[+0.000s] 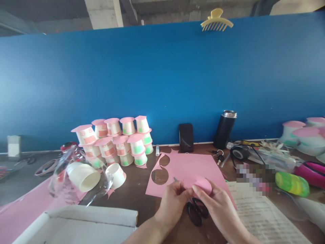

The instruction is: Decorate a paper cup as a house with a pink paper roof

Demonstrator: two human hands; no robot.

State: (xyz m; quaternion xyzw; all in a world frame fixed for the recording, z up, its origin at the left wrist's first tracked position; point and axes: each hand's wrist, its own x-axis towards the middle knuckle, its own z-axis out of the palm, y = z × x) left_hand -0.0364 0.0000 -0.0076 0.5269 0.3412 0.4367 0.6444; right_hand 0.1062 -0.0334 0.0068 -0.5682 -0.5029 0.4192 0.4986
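Note:
Between my two hands is a round piece of pink paper [203, 183], bent a little where the thumbs press on it. My left hand [175, 196] pinches its left side, and my right hand [215, 200] grips the right side. Scissors [195, 214] with black handles lie under and between my hands, their blades mostly hidden. Beneath them is a pink paper sheet [200, 164] with round holes cut out along its left side. Stacked paper cups [132, 145] with pink paper tops stand further left, some bearing drawn windows.
A plain paper cup [116, 175] and a nested stack of cups [85, 176] in clear plastic lie left. A white box [83, 220] is in front. Behind stand a black phone-like object [186, 138] and a black flask [225, 128]. A printed sheet [261, 213] lies right.

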